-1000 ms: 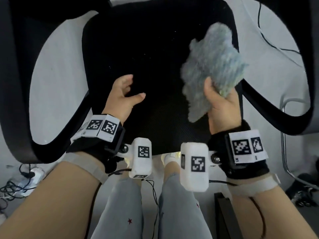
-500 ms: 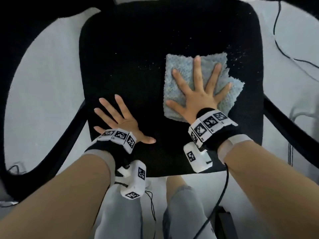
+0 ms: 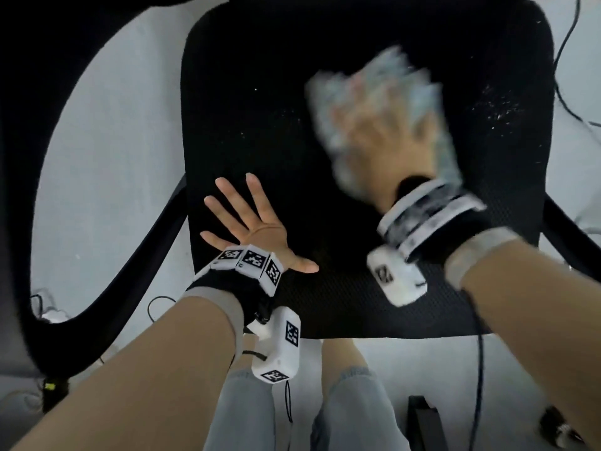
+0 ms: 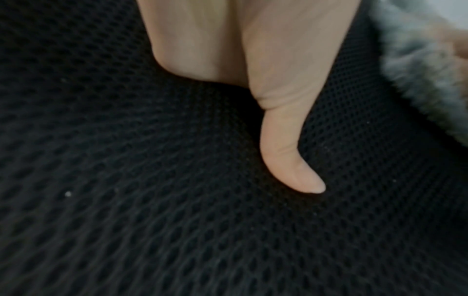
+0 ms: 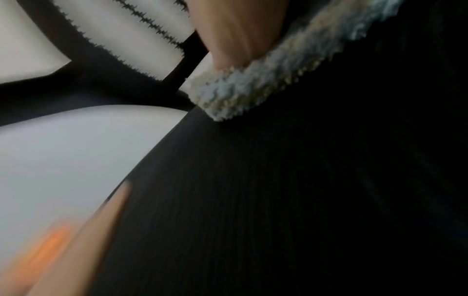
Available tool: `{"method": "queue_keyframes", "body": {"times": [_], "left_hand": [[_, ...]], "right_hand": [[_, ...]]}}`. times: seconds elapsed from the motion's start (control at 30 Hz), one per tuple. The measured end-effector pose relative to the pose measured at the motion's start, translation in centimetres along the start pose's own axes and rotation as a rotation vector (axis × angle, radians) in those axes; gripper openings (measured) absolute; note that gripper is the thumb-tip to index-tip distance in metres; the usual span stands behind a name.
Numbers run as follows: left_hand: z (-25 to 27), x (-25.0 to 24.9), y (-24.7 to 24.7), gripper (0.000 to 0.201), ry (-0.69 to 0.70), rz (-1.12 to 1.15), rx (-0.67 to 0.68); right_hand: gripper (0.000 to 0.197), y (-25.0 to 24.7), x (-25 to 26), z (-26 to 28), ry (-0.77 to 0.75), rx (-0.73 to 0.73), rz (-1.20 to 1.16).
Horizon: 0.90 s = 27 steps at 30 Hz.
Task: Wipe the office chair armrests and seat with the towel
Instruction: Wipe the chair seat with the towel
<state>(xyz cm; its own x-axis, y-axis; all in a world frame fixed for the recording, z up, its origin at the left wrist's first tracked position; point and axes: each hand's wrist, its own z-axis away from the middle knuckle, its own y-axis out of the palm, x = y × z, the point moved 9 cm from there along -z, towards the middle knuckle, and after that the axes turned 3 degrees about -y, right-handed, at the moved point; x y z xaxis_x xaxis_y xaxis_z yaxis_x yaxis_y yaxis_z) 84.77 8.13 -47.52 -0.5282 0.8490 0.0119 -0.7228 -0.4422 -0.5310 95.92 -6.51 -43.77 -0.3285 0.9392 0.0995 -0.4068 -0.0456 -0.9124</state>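
The black mesh chair seat (image 3: pixel 260 109) fills the head view. A pale blue-grey towel (image 3: pixel 419 89) lies flat on its right half, blurred by motion. My right hand (image 3: pixel 380 141) presses flat on the towel with fingers spread. In the right wrist view the towel's fluffy edge (image 5: pixel 253 90) shows under my palm. My left hand (image 3: pixel 247 222) rests flat on the seat's front left, fingers spread; its thumb (image 4: pixel 291 160) lies on the mesh (image 4: pixel 152 220). Black armrests curve at the left (image 3: pixel 130 271) and right (image 3: pixel 569 236). White specks (image 3: pixel 494 109) dot the seat at the right.
Pale grey floor (image 3: pixel 107 141) surrounds the chair. Cables (image 3: pixel 572 43) trail on the floor at the upper right, and a plug and wires (image 3: pixel 45 314) lie at the lower left. My legs in grey trousers (image 3: pixel 351 411) stand in front of the seat, beside a dark object (image 3: pixel 426 421).
One second ago my right hand held the towel bunched above the seat; it then laid it flat. Now the hand and towel slide across the seat, blurred. My left hand stays planted.
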Motion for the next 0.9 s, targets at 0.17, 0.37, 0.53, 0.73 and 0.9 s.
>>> {"method": "queue_keyframes", "body": {"times": [0.17,0.37,0.53,0.73,0.9], "left_hand": [[-0.9,0.0,0.6,0.159,0.052,0.009,-0.027],[-0.6,0.1,0.6,0.155,0.030,-0.021,-0.024],[-0.8,-0.1,0.8,0.155,0.025,-0.041,0.010],[-0.8,0.6,0.7,0.156,-0.024,-0.047,-0.081],[-0.7,0.3,1.0,0.156,0.024,0.008,0.014]], "right_hand": [[0.059,-0.4,-4.1,-0.5,0.467,-0.090,-0.275],[0.065,2.2,5.8,0.3,-0.344,0.055,-0.001],[0.056,-0.9,-8.8,-2.1,0.450,-0.084,-0.272],[0.059,1.6,7.4,-1.0,-0.084,0.117,-0.197],[0.068,0.8,3.6,-2.0,-0.248,-0.038,0.154]]}}
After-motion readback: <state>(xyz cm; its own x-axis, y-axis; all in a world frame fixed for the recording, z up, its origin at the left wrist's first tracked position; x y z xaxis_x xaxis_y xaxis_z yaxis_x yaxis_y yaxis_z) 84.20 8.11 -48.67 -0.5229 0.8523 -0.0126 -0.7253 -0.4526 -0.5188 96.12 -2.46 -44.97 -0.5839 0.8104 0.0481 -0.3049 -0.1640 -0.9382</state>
